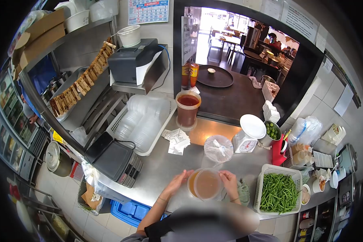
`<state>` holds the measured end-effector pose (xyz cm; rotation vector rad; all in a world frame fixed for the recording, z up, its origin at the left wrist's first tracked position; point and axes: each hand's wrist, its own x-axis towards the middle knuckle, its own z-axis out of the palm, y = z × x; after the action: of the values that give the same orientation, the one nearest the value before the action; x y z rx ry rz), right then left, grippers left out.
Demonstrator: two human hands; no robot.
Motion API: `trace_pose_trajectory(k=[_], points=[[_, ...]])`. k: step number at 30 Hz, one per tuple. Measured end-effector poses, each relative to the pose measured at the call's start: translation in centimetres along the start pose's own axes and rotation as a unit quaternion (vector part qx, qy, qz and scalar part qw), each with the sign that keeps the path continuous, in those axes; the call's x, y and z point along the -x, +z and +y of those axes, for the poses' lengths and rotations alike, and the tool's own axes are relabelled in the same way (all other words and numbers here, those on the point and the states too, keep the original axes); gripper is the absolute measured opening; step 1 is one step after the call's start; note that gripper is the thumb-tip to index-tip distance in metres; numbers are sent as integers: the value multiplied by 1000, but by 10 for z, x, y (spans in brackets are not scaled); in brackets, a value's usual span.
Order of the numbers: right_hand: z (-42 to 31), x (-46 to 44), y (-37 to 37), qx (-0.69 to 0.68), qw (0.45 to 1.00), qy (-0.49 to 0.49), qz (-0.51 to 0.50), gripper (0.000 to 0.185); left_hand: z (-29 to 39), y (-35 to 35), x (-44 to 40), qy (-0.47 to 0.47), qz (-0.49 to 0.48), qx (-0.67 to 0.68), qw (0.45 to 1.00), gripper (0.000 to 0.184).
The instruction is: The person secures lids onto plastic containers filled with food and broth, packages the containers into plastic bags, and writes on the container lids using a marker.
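Observation:
A clear round tub of brown liquid (205,184) is between my two hands at the near edge of the steel counter. My left hand (179,183) is at the tub's left side, its fingers close to the rim. My right hand (229,182) has its fingers bent against the rim on the right. Just beyond the tub stands a container wrapped in clear plastic (218,148). A green cloth (243,192) lies to the right of my right hand.
Green beans fill a white basket (259,189) at right. A white scale (245,142) and a tub of red liquid (188,109) stand farther back. Plastic lids lie in a basket (149,151) at left, near a black card-like machine (111,159). Paper slips (176,142) lie between.

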<state>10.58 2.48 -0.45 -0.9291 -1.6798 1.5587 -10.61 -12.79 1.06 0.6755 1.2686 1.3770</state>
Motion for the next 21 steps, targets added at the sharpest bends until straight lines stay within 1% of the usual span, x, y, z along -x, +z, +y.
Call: trace_pose_trajectory(k=[2,4,7,8,10,11,13,14,16,19,21], points=[[-2,8,9,97,995,-24,32,16,-1,8,1,21,3,-13,1000,58],[-23,15,24,198,977,-43,73,16,-4,14,-2,35,47,-23,998,51],[-4,10,34,297,929,-189,116,20,-21,19,-12,70,97,-70,990,40],[-5,11,36,329,924,-161,108,22,-28,20,-19,84,109,-90,986,37],[-20,15,44,394,909,-101,87,27,-41,21,-32,130,156,-208,957,31],[-17,15,47,422,895,-118,88,31,-47,22,-36,152,179,-267,935,28],[-16,13,53,476,861,-153,89,40,-37,31,-35,210,204,-325,899,24],[-17,15,56,499,850,-150,74,43,-32,36,-33,239,216,-354,878,22],[-36,26,67,543,826,-143,43,51,-23,42,-30,238,227,-380,865,22],[-35,28,69,580,798,-165,13,55,-20,46,-26,260,233,-410,842,22],[-40,29,70,586,793,-166,17,55,-17,47,-23,279,234,-426,828,24]])
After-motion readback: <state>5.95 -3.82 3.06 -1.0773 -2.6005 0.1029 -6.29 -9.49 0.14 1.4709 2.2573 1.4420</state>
